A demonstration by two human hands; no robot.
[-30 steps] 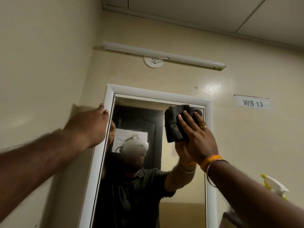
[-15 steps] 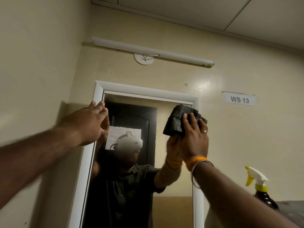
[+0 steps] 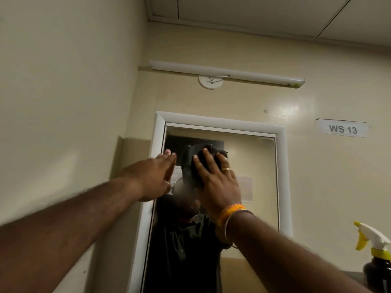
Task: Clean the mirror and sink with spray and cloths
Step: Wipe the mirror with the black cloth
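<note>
A tall mirror [image 3: 254,166] in a white frame [image 3: 220,121] hangs on the cream wall ahead. My right hand [image 3: 215,178] presses a crumpled black cloth [image 3: 190,159] flat against the upper left part of the glass, fingers straight and spread. With its fingers straight, my left hand [image 3: 156,176] rests against the frame's left edge, just beside the cloth. At the lower right edge stands a dark spray bottle [image 3: 376,256] with a white and yellow trigger head. The sink is out of view.
A side wall closes in on the left, meeting the mirror wall at a corner. A white tube light [image 3: 226,72] runs above the mirror. A label reading "WS 13" [image 3: 342,129] is stuck to the wall at right.
My right hand has slid the cloth from the mirror's upper right to its upper left. My left hand stayed on the frame's left edge. The view has shifted, showing more of the spray bottle.
</note>
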